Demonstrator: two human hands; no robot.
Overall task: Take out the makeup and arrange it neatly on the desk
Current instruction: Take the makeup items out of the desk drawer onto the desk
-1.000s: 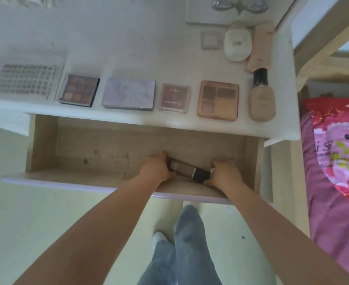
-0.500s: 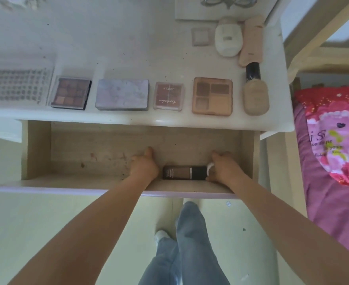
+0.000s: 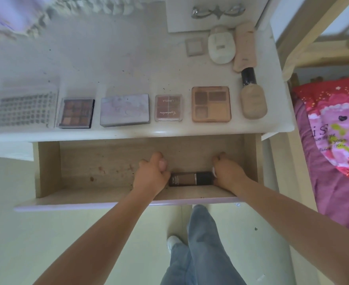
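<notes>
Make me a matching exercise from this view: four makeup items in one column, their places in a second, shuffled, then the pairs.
Items
1. dark tube
2. beige bottle
3. white case
4. dark palette

Places
A. desk's front row, far right
B. in the drawer, between the left hand and right hand
C. front row, just left of the lilac palette
D. back of the desk, beside the pink tube

Pairs: 1-B, 2-A, 3-D, 4-C
</notes>
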